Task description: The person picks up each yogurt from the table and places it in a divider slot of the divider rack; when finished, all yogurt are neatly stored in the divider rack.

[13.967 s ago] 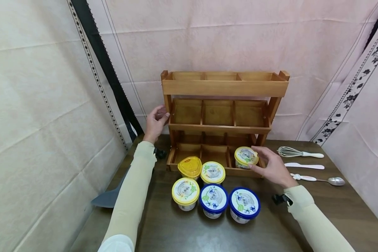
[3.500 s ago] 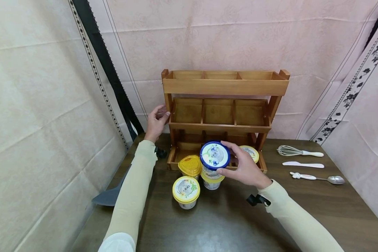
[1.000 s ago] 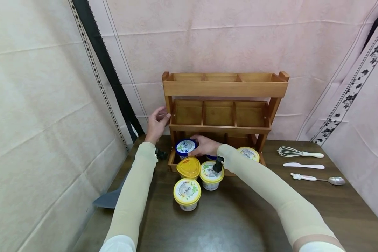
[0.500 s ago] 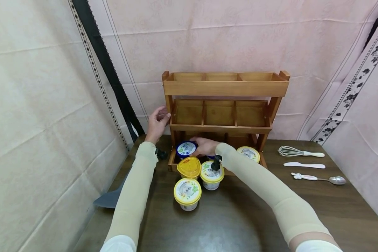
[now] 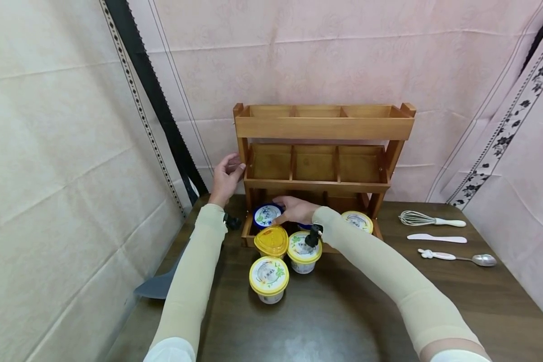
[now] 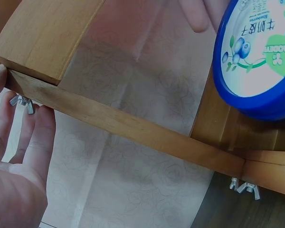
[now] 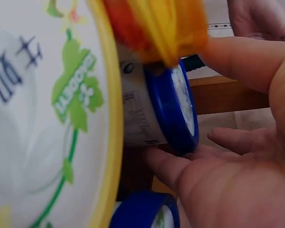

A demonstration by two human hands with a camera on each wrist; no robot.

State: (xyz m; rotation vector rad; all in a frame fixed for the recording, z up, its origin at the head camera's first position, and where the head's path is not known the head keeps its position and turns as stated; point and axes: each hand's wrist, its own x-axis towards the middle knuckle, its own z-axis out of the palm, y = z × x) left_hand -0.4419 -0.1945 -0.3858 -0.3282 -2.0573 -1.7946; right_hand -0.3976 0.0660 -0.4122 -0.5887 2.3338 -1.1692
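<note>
Blue-lidded tub (image 5: 267,216) is in the left compartment on the bottom tier of the wooden rack (image 5: 324,128), and my right grip (image 5: 297,209) has thumb and fingers curled round it. Honestly can't tell if its base is fully down. My left grip (image 5: 227,177) pinches the rack's side post. Yellow-lidded tub (image 5: 269,276) is out front on the counter (image 5: 344,317).

Blue-rimmed tub (image 5: 267,215) beside right hand (image 5: 295,210) is bearing printed blueberries (image 6: 245,51); yellow-rimmed tub (image 5: 269,276), nearer than that hand, is displaying green leaves (image 5: 280,273).
</note>
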